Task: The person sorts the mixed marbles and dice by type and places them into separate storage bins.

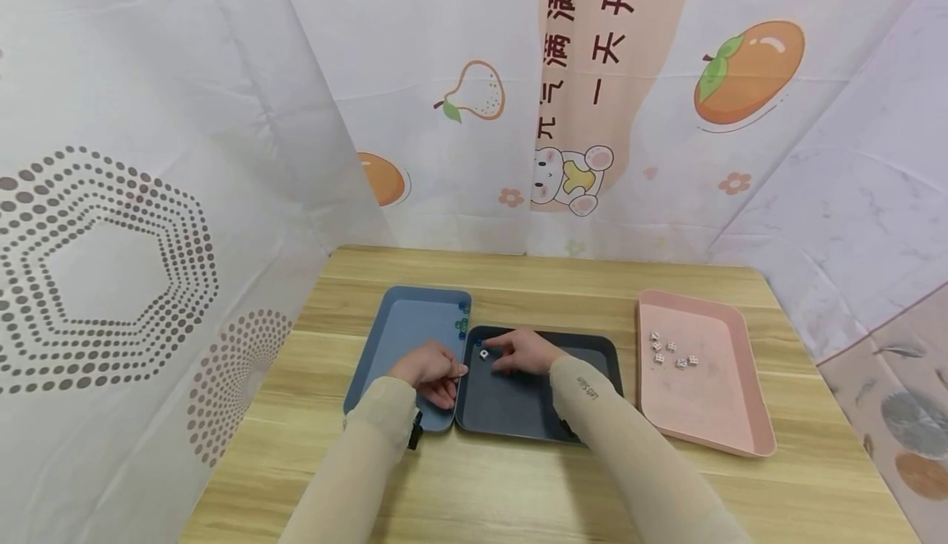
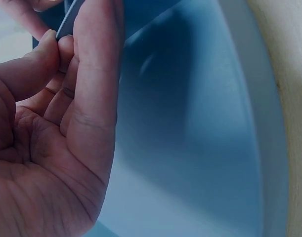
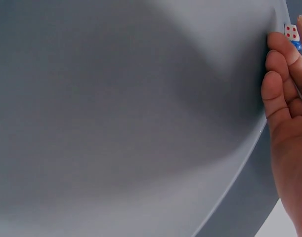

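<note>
My left hand (image 1: 431, 369) is over the right side of the blue tray (image 1: 381, 338). In the left wrist view its thumb and finger pinch a thin grey rim, which seems to be the dark grey tray's left edge. My right hand (image 1: 524, 351) reaches into the dark grey tray (image 1: 511, 412), index finger extended toward its upper left corner. Just ahead of the fingertips lie a white die (image 1: 485, 355) and a small blue die (image 1: 479, 342). In the right wrist view, thumb and index finger stand apart around the white die (image 3: 291, 32); contact is unclear.
Small blue and green pieces (image 1: 461, 325) line the blue tray's right wall. Several white dice (image 1: 671, 346) lie in the pink tray (image 1: 711, 420) at the right. All trays stand on a wooden table (image 1: 474, 486), with printed cloth (image 1: 415, 25) hanging behind and beside it.
</note>
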Tool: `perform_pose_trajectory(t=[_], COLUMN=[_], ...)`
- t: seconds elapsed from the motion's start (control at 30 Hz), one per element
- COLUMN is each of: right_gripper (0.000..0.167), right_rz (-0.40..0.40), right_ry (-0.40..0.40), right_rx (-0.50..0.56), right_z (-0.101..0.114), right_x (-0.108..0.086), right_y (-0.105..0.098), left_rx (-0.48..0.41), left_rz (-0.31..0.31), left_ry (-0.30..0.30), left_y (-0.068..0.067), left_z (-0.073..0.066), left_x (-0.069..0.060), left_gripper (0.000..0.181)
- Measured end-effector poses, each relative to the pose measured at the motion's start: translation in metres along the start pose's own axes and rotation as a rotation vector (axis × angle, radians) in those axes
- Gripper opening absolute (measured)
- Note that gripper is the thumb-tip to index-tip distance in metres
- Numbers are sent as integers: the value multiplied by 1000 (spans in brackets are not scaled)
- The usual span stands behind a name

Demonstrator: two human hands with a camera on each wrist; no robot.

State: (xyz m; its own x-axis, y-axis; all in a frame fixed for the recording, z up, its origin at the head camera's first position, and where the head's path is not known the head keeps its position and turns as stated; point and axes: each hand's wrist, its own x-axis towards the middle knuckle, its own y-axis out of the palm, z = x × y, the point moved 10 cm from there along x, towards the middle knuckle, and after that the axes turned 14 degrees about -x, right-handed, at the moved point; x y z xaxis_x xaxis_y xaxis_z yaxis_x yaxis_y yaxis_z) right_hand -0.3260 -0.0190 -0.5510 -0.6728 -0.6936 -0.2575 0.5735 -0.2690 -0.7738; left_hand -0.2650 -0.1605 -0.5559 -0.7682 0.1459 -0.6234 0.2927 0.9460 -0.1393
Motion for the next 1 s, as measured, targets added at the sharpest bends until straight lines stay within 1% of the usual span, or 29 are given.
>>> perform_pose_trajectory(t=[0.13,0.23,0.5,0.63,0.87,1.0], right_gripper=[49,44,26,21,13,8], right_rz=[11,11,-16,-27,-41,-47], right_ry=[-40,-56,-38,-42,-45,-52], right_rx=[-47,-74,-94,-108,-175,-186], right_z=[5,6,2,3,9,10], right_x=[0,0,1,2,2,0], right_y=[2,3,3,4,5,4], left_rx=[0,1,6,7,10,2], left_rz=[5,9,6,6,3,0], left_ry=[-1,1,17,20,16,7], left_y=[1,2,2,2,1,1], left_z=[-1,-2,-2,-2,-2,-1], left_x=[-2,-3,-3,-3,-2,-1], left_gripper=[31,31,31,32,33,32])
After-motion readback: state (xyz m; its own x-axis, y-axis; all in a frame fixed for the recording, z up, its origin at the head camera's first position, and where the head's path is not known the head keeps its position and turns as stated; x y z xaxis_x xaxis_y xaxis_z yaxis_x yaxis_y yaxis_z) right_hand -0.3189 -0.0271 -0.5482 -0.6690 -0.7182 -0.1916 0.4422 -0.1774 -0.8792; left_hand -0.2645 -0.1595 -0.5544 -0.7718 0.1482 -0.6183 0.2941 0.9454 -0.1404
